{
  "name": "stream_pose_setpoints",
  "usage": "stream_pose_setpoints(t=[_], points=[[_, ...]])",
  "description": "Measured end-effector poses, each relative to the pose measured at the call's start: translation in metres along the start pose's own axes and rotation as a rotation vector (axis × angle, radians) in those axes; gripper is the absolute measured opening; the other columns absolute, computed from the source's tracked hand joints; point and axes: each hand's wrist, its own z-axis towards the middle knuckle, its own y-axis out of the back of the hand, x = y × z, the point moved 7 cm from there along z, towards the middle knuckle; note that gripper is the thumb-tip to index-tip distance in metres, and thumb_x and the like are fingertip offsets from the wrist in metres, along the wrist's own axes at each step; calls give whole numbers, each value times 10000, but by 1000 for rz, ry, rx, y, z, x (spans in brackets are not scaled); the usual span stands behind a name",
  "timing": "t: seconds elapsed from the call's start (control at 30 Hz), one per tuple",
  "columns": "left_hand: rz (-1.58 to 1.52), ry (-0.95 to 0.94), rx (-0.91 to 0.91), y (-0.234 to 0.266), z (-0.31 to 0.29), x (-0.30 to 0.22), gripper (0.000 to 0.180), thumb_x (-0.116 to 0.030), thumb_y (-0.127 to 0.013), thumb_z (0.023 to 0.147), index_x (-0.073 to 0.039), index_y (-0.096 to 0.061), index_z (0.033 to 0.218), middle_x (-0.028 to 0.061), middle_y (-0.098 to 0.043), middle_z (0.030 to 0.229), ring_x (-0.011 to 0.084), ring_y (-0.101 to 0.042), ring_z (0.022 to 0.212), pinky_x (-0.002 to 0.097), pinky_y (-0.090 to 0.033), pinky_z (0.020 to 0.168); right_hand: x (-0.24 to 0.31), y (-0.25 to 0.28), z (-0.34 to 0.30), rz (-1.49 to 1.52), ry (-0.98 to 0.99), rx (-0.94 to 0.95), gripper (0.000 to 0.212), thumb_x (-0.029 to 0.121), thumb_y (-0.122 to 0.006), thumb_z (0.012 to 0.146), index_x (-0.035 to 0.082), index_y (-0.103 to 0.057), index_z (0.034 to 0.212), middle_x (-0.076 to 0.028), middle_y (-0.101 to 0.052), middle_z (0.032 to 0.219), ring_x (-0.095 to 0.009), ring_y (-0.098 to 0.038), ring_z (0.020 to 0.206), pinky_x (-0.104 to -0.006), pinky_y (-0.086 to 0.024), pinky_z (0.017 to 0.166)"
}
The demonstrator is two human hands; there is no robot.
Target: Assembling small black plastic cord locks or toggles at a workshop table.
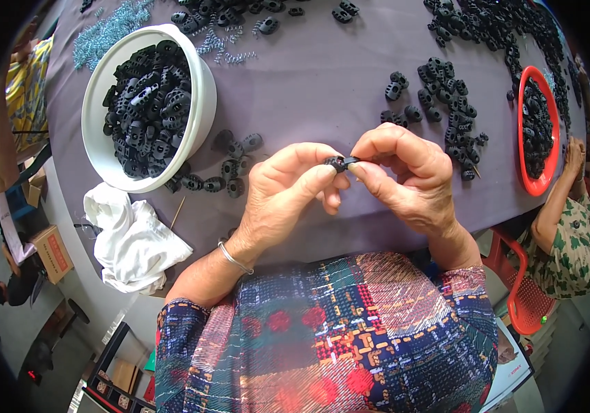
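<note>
My left hand (277,189) pinches a small black cord lock (336,164) between thumb and forefinger, over the near middle of the table. From the right, my right hand (405,180) grips a small black plastic piece (351,160) with thumb and forefinger. The two parts meet end to end; whether one sits inside the other I cannot tell. Left of my hands, several black cord locks (213,184) lie beside a white tub (207,103) heaped with more black cord-lock parts (147,103).
Loose metal springs (112,31) lie at the far left. Black parts (449,96) are scattered at the right, near a red basket (523,138) of parts. A white cloth (130,241) and a thin stick (178,212) rest by the tub. Other people (566,237) sit at both sides.
</note>
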Motion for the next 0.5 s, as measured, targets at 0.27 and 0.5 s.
stream_pose_setpoints(t=[0.27, 0.5], points=[[138, -97, -88, 0, -2, -1, 192, -47, -570, 927, 34, -577, 1102, 85, -652, 888, 96, -607, 725, 223, -522, 650, 3, -1, 0, -161, 39, 93, 159, -119, -638, 772, -45, -601, 908, -71, -597, 845, -112, -587, 766, -224, -492, 669], [177, -120, -133, -2, -5, 0, 192, -49, -571, 929, 30, -573, 1105, 63, -645, 879, 76, -593, 719, 206, -509, 643, 0, -3, 1, -195, 10, 93, 151, -111, -642, 776, -33, -607, 901, -62, -598, 848, -108, -591, 762, -222, -492, 661]])
